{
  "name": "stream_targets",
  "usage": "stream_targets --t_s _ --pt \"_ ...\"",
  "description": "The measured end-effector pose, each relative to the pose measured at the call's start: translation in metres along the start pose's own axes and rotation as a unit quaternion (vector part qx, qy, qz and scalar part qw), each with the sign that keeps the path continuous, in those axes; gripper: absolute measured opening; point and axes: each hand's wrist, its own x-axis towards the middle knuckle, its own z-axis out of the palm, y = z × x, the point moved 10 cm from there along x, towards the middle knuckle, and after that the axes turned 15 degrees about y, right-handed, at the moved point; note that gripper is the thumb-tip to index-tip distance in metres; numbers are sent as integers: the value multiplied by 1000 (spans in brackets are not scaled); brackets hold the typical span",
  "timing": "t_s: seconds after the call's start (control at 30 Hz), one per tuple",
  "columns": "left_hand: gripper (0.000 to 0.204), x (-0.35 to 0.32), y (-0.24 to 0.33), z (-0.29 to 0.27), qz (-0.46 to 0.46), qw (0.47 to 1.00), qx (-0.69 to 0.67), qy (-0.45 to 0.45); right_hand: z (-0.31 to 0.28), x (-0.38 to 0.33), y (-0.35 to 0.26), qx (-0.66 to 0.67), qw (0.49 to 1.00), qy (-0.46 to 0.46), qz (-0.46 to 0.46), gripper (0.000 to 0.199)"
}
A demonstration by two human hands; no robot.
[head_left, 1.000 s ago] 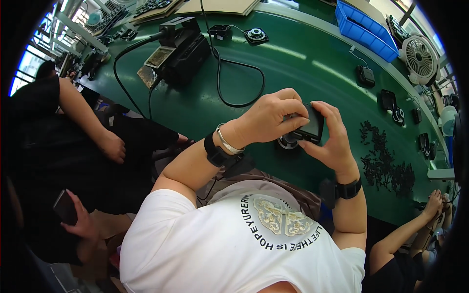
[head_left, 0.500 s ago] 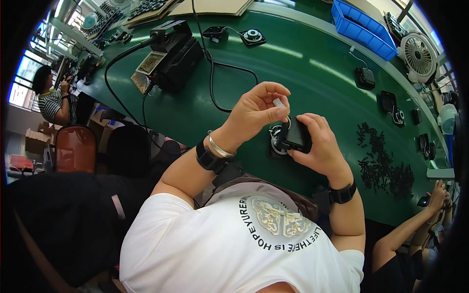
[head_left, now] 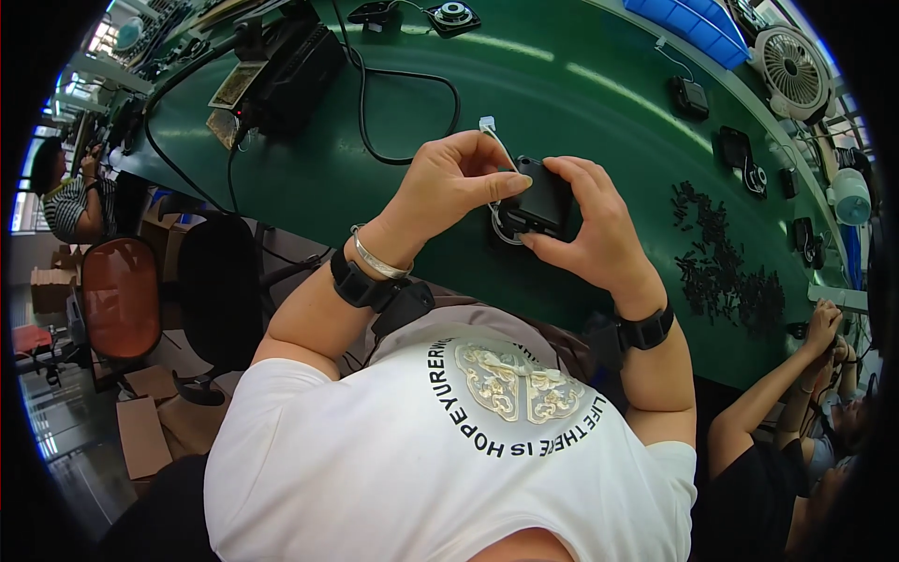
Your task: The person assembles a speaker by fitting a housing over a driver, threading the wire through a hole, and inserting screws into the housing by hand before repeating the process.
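Note:
My right hand (head_left: 604,217) grips a small black plastic housing (head_left: 545,199) along its right side, fingers at the top edge and thumb at the bottom. At the housing's upper left corner, my left hand (head_left: 454,183) pinches a thin white wire, its thumb against the casing. A white plug (head_left: 487,125) on the wire's end sticks up beyond the left fingers. Beneath the housing's left side shows part of a round speaker piece (head_left: 504,228), with a pale wire around it; the rest is hidden.
A black soldering station (head_left: 295,80) with looping cable stands left. Loose small black pieces (head_left: 726,272) lie spread on the green table (head_left: 393,211) at right. Farther off are a speaker unit (head_left: 452,14), more black housings (head_left: 689,97), a blue bin (head_left: 688,28) and a fan (head_left: 794,73). A co-worker's hands (head_left: 824,328) are at right.
The view has shifted, so the table sits higher and further left. The white plug was between my left fingers; now it sticks up past them, and the left thumb has come onto the housing.

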Motion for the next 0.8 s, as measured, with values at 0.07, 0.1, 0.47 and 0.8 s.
stream_targets --t_s 0.07,0.1,0.47,0.8 --pt "39 -6 9 3 40 999 30 -2 1 0 -3 2 1000 -3 -8 73" --pt "30 -10 22 5 106 991 81 7 2 -1 -3 2 1000 -3 -9 73" --pt "11 -10 35 4 92 994 -54 -4 13 -4 -7 31 999 -9 -29 73" --pt "11 -8 23 4 13 981 -191 -29 16 -9 -4 21 999 -40 -13 74"
